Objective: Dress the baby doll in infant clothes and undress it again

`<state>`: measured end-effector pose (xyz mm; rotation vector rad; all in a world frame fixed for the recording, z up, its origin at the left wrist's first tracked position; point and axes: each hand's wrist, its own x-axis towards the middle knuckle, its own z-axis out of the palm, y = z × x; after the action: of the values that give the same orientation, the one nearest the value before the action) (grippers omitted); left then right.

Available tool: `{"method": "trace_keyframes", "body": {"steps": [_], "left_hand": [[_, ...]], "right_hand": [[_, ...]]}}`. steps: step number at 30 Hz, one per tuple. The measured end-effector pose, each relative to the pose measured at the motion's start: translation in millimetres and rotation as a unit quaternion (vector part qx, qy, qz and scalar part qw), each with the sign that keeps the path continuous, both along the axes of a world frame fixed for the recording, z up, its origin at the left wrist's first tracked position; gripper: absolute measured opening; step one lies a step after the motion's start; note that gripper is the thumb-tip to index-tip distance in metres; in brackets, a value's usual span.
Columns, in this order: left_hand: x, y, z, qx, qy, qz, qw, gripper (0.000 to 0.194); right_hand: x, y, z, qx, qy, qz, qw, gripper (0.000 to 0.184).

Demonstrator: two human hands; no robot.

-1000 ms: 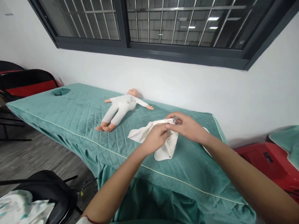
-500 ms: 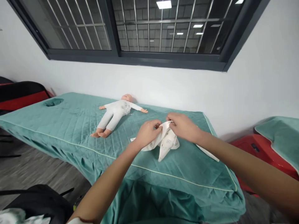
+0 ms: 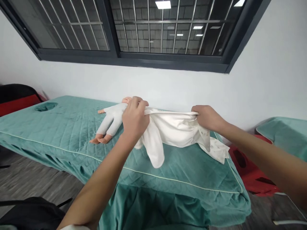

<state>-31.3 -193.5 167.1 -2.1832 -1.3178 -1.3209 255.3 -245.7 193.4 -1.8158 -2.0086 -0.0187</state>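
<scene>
Black chair (image 3: 33, 212) parts are showing in the lower left corner, with grey floor (image 3: 50, 174) spreading beyond them. Green cloth is hanging in folds down the near side of the bed (image 3: 69, 124), and the left forearm (image 3: 98, 185) is crossing its piped edge, hiding a strip of it. Over the right half of the bed top, two hands are holding up a white garment (image 3: 172, 127). The left hand (image 3: 135, 116) is clasping its upper left end with curled fingers; the right hand (image 3: 207, 118) is gripping its upper right corner just as tightly, the top edge running nearly straight between them. A rounded flap is hanging below the left hand. A patterned white piece (image 3: 217, 150) is lying at the right end (whether it is joining the garment, I cannot tell). The right forearm (image 3: 259, 151) is passing in front of a red seat (image 3: 249, 179), which green cloth (image 3: 283, 129) is partly covering. Farther back, a doll (image 3: 115, 111) in white is lying face up, the left hand blocking one arm and part of its head. A black-and-red chair (image 3: 19, 99) is standing past the bed's left end. Behind everything, a white wall (image 3: 168, 86) is rising to a barred, dark-framed window (image 3: 168, 60).
</scene>
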Motion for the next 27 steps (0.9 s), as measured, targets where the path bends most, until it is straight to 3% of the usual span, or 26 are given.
{"method": "trace_keyframes", "body": {"steps": [3,7,9,12,14,17,19,22,25,27], "left_hand": [[-20,23,-6.4,-0.098,-0.104,-0.070,0.987,0.024],[-51,47,-27.0,-0.286,-0.186,-0.150,0.928,0.026],[-65,61,-39.4,-0.370,-0.152,-0.168,0.901,0.029],[-74,83,-57.7,-0.449,0.005,-0.163,0.879,0.026],[-65,92,-71.3,-0.424,0.116,-0.079,0.895,0.024],[-28,84,-99.9,-0.279,0.181,0.081,0.940,0.036],[5,65,-126.2,-0.225,0.227,0.044,0.946,0.039],[44,41,-170.4,-0.238,0.251,-0.096,0.933,0.032],[56,43,-203.1,-0.281,0.208,-0.085,0.933,0.034],[51,59,-212.1,-0.306,0.185,-0.044,0.933,0.038]], "right_hand": [[6,3,-5.0,-0.021,0.120,-0.058,0.991,0.018],[17,3,-20.3,-0.110,0.195,-0.090,0.971,0.017],[27,8,-32.0,-0.191,0.189,-0.066,0.961,0.017],[38,30,-55.3,-0.297,0.098,-0.023,0.950,0.023],[33,49,-75.0,-0.280,0.017,-0.054,0.958,0.029],[-3,70,-112.3,-0.136,-0.098,-0.145,0.975,0.038],[-41,75,-141.1,-0.052,-0.171,-0.128,0.976,0.042],[-93,76,-181.8,-0.081,-0.163,-0.030,0.983,0.041],[-114,86,-205.4,-0.156,-0.139,-0.050,0.977,0.039],[-112,100,-209.3,-0.186,-0.134,-0.089,0.969,0.044]]}}
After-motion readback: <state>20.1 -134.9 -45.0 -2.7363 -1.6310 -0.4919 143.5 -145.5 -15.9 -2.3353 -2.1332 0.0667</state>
